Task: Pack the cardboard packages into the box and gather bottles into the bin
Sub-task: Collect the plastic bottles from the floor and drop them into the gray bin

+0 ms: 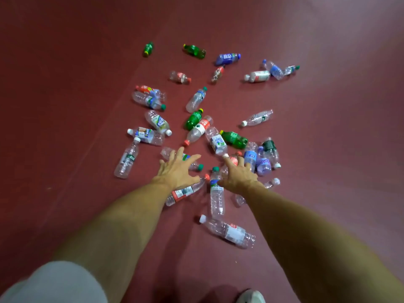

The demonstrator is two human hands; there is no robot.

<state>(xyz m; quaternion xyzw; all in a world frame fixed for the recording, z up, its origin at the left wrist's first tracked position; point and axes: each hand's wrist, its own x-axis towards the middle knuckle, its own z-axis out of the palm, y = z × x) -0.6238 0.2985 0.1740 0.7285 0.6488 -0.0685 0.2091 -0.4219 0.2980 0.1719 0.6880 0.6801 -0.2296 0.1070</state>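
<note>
Several empty plastic bottles lie scattered on a dark red floor (76, 127). My left hand (177, 169) hovers with fingers spread over a clear bottle with a green cap (195, 166), and a red-labelled clear bottle (185, 193) lies under its wrist. My right hand (238, 173) is spread above a red-capped bottle (234, 159), right of an upright-lying clear bottle with a green cap (216, 193). Neither hand holds anything. Green bottles (235, 139) and blue-labelled ones (263, 162) lie just beyond. No bin, box or cardboard package is in view.
A clear bottle with a white cap (229, 231) lies nearest me. More bottles spread to the far side, such as a blue one (227, 58) and a green one (194, 50). My shoe (251, 296) shows at the bottom edge. Bare floor lies left and right.
</note>
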